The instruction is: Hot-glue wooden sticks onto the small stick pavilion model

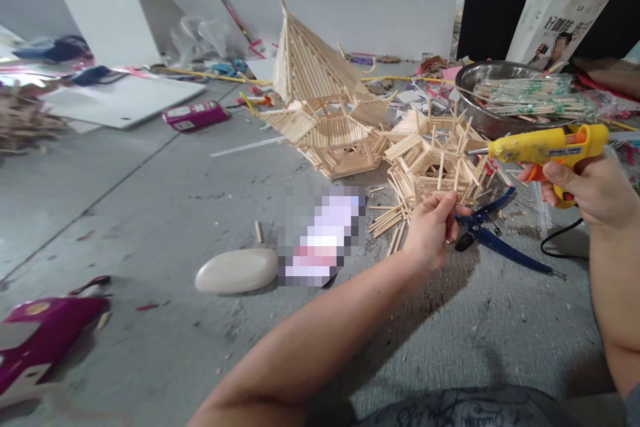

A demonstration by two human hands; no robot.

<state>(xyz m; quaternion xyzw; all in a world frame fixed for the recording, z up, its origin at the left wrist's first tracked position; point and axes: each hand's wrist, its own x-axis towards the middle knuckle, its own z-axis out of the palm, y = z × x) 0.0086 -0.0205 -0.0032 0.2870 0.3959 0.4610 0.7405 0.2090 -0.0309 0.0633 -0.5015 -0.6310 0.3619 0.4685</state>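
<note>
My right hand [595, 190] is wrapped round a yellow glue gun [545, 145], with fingers by its orange trigger. The nozzle points left, over a low wooden stick frame [425, 170] on the floor. My left hand [434, 223] pinches a thin wooden stick [441, 175] that stands upright at the near side of that frame. Whether its lower end touches the frame is hidden by my fingers. Blue-handled pliers [500, 240] lie just right of my left hand. Loose short sticks [387, 220] lie left of the frame.
Behind stands a taller stick model with a pointed roof [313, 67]. A metal bowl [465, 103] holds wrapped stick bundles. A phone [323, 240], a white oval object [237, 270] and purple packs [195, 116] lie on the floor. A white bag [555, 10] stands at back right.
</note>
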